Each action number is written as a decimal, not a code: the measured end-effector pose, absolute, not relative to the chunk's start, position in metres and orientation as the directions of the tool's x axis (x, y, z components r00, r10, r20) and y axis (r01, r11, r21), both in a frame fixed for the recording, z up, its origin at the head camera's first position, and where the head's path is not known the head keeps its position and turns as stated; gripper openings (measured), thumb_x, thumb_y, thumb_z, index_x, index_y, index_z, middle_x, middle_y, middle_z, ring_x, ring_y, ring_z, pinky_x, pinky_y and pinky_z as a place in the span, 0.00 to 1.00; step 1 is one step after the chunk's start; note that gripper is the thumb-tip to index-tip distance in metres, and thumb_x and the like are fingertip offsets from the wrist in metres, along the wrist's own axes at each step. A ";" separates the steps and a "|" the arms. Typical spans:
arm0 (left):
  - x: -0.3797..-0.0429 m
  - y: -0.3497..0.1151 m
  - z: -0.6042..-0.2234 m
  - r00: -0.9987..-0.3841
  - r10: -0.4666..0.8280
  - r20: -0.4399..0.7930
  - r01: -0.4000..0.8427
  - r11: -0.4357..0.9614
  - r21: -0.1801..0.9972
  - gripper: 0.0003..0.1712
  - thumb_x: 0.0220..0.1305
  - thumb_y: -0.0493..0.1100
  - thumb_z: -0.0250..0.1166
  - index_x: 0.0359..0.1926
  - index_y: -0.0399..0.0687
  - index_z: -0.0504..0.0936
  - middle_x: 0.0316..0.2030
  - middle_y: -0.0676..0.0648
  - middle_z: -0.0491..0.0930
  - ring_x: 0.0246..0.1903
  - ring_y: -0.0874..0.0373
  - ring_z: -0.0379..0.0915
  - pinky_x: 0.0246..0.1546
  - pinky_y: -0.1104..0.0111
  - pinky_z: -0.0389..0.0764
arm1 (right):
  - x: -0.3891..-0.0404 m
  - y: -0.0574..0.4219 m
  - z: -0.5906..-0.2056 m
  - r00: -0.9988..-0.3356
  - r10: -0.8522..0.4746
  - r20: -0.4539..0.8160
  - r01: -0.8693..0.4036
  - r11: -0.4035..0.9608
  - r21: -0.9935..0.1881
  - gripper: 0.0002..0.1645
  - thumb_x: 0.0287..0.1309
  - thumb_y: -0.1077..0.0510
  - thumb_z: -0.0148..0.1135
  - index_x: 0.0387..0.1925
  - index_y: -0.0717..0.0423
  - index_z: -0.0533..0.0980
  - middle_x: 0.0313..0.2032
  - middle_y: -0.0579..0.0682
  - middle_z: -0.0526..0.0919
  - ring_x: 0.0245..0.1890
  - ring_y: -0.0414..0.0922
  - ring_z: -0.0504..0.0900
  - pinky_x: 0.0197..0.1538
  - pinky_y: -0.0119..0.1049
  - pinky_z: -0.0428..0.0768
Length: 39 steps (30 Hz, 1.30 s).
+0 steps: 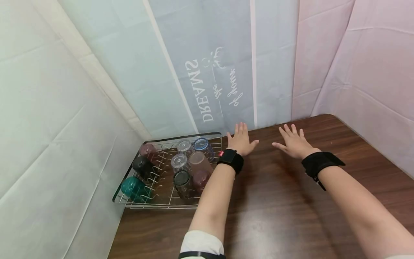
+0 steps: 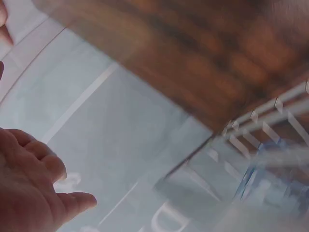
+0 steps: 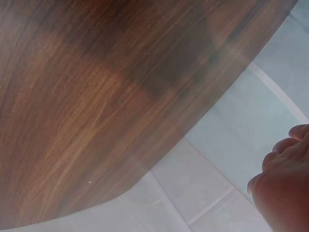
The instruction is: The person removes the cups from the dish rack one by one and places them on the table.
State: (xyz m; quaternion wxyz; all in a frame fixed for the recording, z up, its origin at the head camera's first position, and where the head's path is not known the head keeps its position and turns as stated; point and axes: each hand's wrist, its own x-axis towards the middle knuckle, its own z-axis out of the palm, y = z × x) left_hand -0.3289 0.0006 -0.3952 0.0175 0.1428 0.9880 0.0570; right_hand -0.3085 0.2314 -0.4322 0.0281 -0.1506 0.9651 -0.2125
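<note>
Both hands hover over the far part of the brown wooden table (image 1: 268, 212), palms down, fingers spread, holding nothing. The left hand (image 1: 240, 139) is just right of a wire dish rack (image 1: 168, 205); its forearm passes in front of the rack's right end. Farther right is the right hand (image 1: 295, 143), apart from any object. Inside the rack several cups stand upside down, among them a clear glass (image 1: 179, 162), a blue-rimmed glass (image 1: 203, 145) and a dark grey glass (image 1: 183, 181). In the left wrist view the rack's corner (image 2: 270, 128) shows beside the left hand (image 2: 29, 179).
At the rack's left side lean a teal cup (image 1: 134, 187), a black cup (image 1: 142, 165) and a mauve cup (image 1: 148, 149). A printed curtain (image 1: 275, 72) borders the table's far edge, and pale cloth (image 1: 48, 144) hangs along the left. More cloth (image 1: 381, 72) is at right.
</note>
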 end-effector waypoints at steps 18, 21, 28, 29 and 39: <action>-0.222 -0.243 -0.308 -0.931 0.308 -0.198 0.231 0.914 0.333 0.55 0.62 0.58 0.74 0.79 0.38 0.57 0.70 0.35 0.70 0.61 0.45 0.74 0.56 0.53 0.78 | -0.302 0.242 -0.432 -0.943 -0.331 0.020 -0.302 0.830 -0.468 0.53 0.76 0.37 0.50 0.76 0.77 0.48 0.74 0.80 0.36 0.73 0.75 0.27 0.70 0.72 0.28; -0.214 -0.253 -0.326 -0.933 0.267 -0.243 0.175 0.924 0.341 0.53 0.59 0.55 0.77 0.77 0.38 0.62 0.46 0.34 0.83 0.36 0.49 0.78 0.39 0.58 0.78 | -0.304 0.246 -0.434 -0.943 -0.333 0.014 -0.301 0.833 -0.465 0.52 0.77 0.38 0.51 0.75 0.78 0.49 0.74 0.80 0.37 0.73 0.76 0.27 0.70 0.73 0.29; -0.210 -0.248 -0.355 -0.931 0.265 -0.249 0.173 0.926 0.336 0.48 0.53 0.46 0.82 0.72 0.39 0.72 0.65 0.37 0.76 0.36 0.55 0.78 0.40 0.61 0.75 | -0.305 0.247 -0.436 -0.941 -0.340 -0.005 -0.300 0.838 -0.457 0.52 0.76 0.37 0.51 0.75 0.78 0.50 0.74 0.80 0.37 0.73 0.76 0.28 0.70 0.73 0.30; -0.211 -0.247 -0.357 -0.932 0.264 -0.247 0.173 0.925 0.338 0.47 0.53 0.45 0.82 0.72 0.39 0.72 0.65 0.36 0.75 0.32 0.55 0.76 0.38 0.60 0.74 | -0.305 0.247 -0.435 -0.940 -0.340 -0.008 -0.299 0.838 -0.456 0.52 0.76 0.37 0.51 0.75 0.78 0.50 0.74 0.81 0.37 0.73 0.77 0.28 0.70 0.73 0.30; -0.212 -0.244 -0.375 -0.965 0.229 -0.125 0.167 0.910 0.379 0.43 0.48 0.42 0.84 0.66 0.38 0.79 0.58 0.36 0.81 0.51 0.46 0.81 0.41 0.58 0.83 | -0.302 0.250 -0.439 -0.940 -0.341 0.001 -0.303 0.834 -0.462 0.51 0.76 0.39 0.52 0.73 0.79 0.52 0.73 0.83 0.39 0.72 0.79 0.30 0.69 0.74 0.31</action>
